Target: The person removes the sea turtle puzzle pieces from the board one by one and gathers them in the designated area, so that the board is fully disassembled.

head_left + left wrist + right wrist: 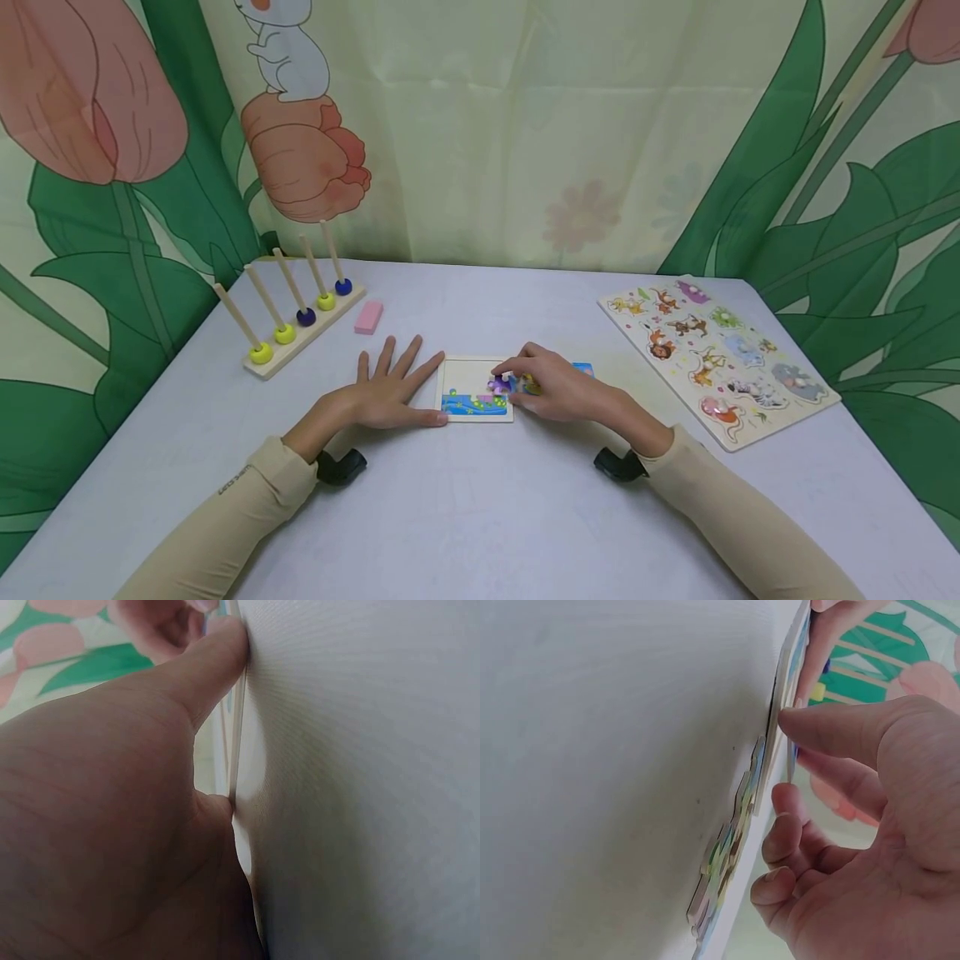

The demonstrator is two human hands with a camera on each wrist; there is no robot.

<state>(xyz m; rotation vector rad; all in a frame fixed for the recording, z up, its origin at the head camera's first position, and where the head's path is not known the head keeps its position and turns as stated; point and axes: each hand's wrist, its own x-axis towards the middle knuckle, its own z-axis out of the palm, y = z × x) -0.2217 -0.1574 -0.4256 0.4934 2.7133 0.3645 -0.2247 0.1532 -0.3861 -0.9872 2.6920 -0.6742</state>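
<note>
A small wooden puzzle tray point(465, 373) lies at the middle of the table, with joined blue sea-scene pieces point(474, 405) along its near side. My left hand point(386, 398) is spread beside it, thumb and index fingertips right at its left edge. Over the tray's right part, my right hand point(558, 388) pinches a purple puzzle piece point(498, 385) between thumb and index finger. In the right wrist view that piece shows as a thin edge between the fingertips, while the other fingers curl loosely below. Loose puzzle pieces point(724, 859) lie right of the tray, partly hidden by my right hand in the head view.
A wooden peg stand point(300, 343) with yellow and dark blue beads stands at the back left. Near it lies a pink block point(368, 317). An animal puzzle board point(720, 392) lies at the right. A printed curtain point(480, 167) hangs behind the table.
</note>
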